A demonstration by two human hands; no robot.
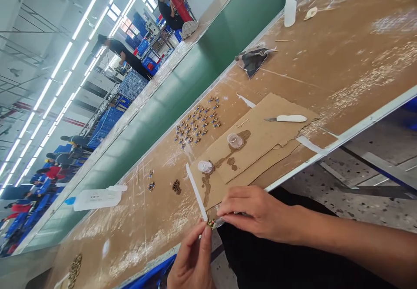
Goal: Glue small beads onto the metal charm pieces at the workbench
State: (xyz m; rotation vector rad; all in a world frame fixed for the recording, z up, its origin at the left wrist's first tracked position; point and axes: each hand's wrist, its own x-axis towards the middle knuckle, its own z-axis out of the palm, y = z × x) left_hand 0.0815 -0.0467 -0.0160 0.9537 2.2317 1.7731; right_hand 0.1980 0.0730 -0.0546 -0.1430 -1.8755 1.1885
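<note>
My left hand (192, 258) rises from the bottom edge, thumb and forefinger pinched on a tiny gold and blue part (211, 224) at the table's near edge. My right hand (257, 213) reaches in from the right with its fingers pressed together beside that part; what they hold is hidden. A thin white stick (196, 191) lies on the table with its near end at the pinched part. Several more small blue and gold parts (198, 121) stand in rows further out on the brown table (342, 63).
A stained cardboard sheet (260, 137) carries two small clear cups (235, 140) (206, 167) and a white-handled knife (286, 118). Around it are a lying bottle (97, 198), an upright bottle (289, 4) and a dark cloth (252, 61). A green conveyor belt (182, 93) lies beyond. People work far off.
</note>
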